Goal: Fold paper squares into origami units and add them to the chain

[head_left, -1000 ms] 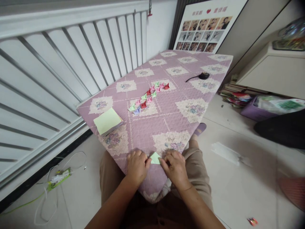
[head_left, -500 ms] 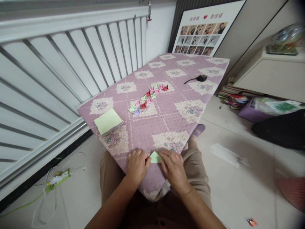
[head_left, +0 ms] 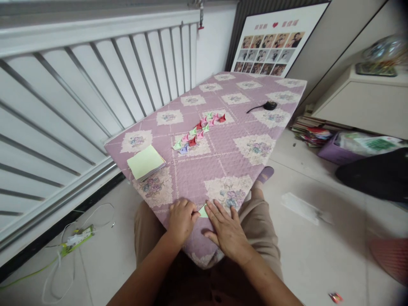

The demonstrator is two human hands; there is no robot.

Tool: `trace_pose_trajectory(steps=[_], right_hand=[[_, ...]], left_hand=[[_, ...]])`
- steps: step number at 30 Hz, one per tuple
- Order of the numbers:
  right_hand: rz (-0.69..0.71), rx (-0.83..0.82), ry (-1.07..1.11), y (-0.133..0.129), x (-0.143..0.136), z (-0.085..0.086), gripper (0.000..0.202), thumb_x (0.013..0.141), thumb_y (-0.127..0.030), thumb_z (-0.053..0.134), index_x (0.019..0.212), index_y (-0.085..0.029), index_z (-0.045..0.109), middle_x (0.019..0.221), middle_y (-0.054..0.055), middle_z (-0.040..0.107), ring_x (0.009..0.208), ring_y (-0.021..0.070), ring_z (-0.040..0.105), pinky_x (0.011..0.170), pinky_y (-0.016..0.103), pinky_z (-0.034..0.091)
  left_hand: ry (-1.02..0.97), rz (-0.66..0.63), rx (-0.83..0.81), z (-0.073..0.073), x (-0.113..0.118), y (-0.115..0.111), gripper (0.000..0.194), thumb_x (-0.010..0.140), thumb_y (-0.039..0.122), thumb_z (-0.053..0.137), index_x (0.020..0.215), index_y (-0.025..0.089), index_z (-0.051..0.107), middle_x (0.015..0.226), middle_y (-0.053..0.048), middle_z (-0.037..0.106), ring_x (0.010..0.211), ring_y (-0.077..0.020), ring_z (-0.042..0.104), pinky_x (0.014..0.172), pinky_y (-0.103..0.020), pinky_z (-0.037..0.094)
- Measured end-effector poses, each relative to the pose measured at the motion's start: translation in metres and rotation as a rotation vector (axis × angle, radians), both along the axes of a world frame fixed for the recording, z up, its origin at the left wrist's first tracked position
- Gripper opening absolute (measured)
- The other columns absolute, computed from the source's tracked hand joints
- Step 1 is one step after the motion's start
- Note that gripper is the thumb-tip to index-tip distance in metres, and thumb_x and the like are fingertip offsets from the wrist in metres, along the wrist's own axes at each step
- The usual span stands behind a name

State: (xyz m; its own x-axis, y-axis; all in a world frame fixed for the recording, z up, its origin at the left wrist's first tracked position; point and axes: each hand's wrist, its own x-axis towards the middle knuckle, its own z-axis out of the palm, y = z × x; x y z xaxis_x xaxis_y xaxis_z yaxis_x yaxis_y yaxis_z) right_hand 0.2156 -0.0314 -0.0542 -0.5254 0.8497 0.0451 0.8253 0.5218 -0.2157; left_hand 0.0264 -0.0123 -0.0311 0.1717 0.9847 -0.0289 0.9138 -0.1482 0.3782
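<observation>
A small piece of folded pale green paper (head_left: 203, 211) lies flat near the close corner of the table. My left hand (head_left: 182, 220) is closed, its thumb and curled fingers gripping the paper's left corner. Flat on the right part of the paper rests my right hand (head_left: 225, 227), fingers stretched out and thumb apart, hiding that side. Farther up, several small folded paper shapes (head_left: 192, 142) in red, pink, green and lilac stand in two slanting rows. A stack of square paper (head_left: 145, 162), pale green on top, sits at the left edge.
A purple flowered cloth covers the table (head_left: 188, 178). A black object with a thin tail (head_left: 270, 105) lies toward its far right. Beside the left edge runs a white radiator (head_left: 127, 80). A power strip (head_left: 78, 239) with cables is on the floor at left.
My right hand has slid left across the paper and flattened, with its thumb spreading away, so less of the paper shows. My left hand stays at the left corner.
</observation>
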Motion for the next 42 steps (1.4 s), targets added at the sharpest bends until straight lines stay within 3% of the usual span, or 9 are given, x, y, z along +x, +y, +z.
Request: trace_pose_trajectory(steps=[2, 5, 9, 16, 29, 36, 39, 42], right_hand=[[-0.007, -0.007, -0.003, 0.0, 0.001, 0.001, 0.068, 0.089, -0.049, 0.049, 0.147, -0.024, 0.024, 0.151, 0.008, 0.031, 0.14, 0.031, 0.023, 0.105, 0.063, 0.018], [-0.013, -0.012, 0.005, 0.001, 0.002, 0.002, 0.067, 0.089, -0.049, 0.049, 0.147, -0.025, 0.026, 0.15, 0.008, 0.034, 0.14, 0.0315, 0.022, 0.105, 0.062, 0.019], [-0.018, -0.041, 0.044, 0.008, 0.005, 0.005, 0.055, 0.091, -0.041, 0.049, 0.142, -0.028, 0.036, 0.147, 0.007, 0.04, 0.137, 0.0295, 0.029, 0.104, 0.059, 0.022], [-0.045, -0.043, 0.175, 0.027, 0.008, 0.01, 0.037, 0.085, -0.028, 0.059, 0.122, -0.03, 0.06, 0.132, 0.004, 0.058, 0.123, 0.0261, 0.045, 0.099, 0.051, 0.029], [-0.057, 0.013, 0.233, 0.029, 0.003, 0.01, 0.029, 0.087, -0.025, 0.056, 0.114, -0.027, 0.065, 0.124, 0.005, 0.063, 0.116, 0.0245, 0.049, 0.095, 0.045, 0.032], [-0.055, 0.115, 0.047, 0.026, -0.017, 0.035, 0.02, 0.089, -0.02, 0.05, 0.098, -0.024, 0.067, 0.11, 0.007, 0.068, 0.107, 0.0251, 0.053, 0.095, 0.048, 0.03], [-0.058, 0.125, -0.022, 0.029, -0.024, 0.045, 0.016, 0.087, -0.017, 0.051, 0.08, -0.021, 0.065, 0.089, 0.008, 0.067, 0.091, 0.0238, 0.057, 0.083, 0.039, 0.037], [-0.092, 0.128, 0.007, 0.033, -0.026, 0.049, 0.017, 0.087, -0.017, 0.05, 0.077, -0.019, 0.063, 0.08, 0.007, 0.064, 0.077, 0.0197, 0.057, 0.069, 0.03, 0.039]], left_hand=[[0.007, -0.053, 0.018, 0.0, -0.002, 0.0, 0.007, 0.087, 0.028, 0.06, 0.092, 0.025, 0.063, 0.098, -0.001, 0.061, 0.096, -0.0209, 0.052, 0.083, -0.037, 0.034], [0.047, -0.199, 0.067, -0.003, -0.004, -0.001, 0.02, 0.09, 0.026, 0.056, 0.107, 0.033, 0.063, 0.111, 0.0, 0.061, 0.099, -0.0212, 0.05, 0.085, -0.038, 0.035], [0.072, -0.303, 0.091, -0.005, -0.005, -0.004, 0.023, 0.091, 0.027, 0.053, 0.112, 0.031, 0.063, 0.119, 0.001, 0.061, 0.102, -0.0216, 0.049, 0.086, -0.038, 0.037], [-0.082, -0.275, 0.052, -0.001, -0.007, 0.003, 0.02, 0.084, 0.023, 0.062, 0.103, 0.027, 0.068, 0.112, -0.002, 0.063, 0.103, -0.0204, 0.051, 0.091, -0.037, 0.039], [-0.132, -0.238, 0.141, 0.001, -0.005, 0.004, 0.015, 0.089, 0.024, 0.055, 0.093, 0.024, 0.07, 0.101, -0.001, 0.067, 0.097, -0.0177, 0.054, 0.088, -0.033, 0.04], [-0.098, -0.251, 0.186, 0.002, -0.001, 0.006, 0.018, 0.091, 0.022, 0.051, 0.091, 0.022, 0.069, 0.094, -0.003, 0.067, 0.091, -0.0178, 0.056, 0.086, -0.033, 0.043], [-0.131, -0.262, 0.201, 0.005, 0.0, 0.008, 0.017, 0.09, 0.021, 0.052, 0.089, 0.022, 0.069, 0.095, -0.003, 0.066, 0.092, -0.0182, 0.056, 0.086, -0.034, 0.044], [-0.303, -0.183, 0.252, 0.007, -0.002, 0.009, 0.018, 0.09, 0.018, 0.05, 0.099, 0.022, 0.065, 0.104, -0.004, 0.064, 0.1, -0.0183, 0.056, 0.09, -0.035, 0.045]])
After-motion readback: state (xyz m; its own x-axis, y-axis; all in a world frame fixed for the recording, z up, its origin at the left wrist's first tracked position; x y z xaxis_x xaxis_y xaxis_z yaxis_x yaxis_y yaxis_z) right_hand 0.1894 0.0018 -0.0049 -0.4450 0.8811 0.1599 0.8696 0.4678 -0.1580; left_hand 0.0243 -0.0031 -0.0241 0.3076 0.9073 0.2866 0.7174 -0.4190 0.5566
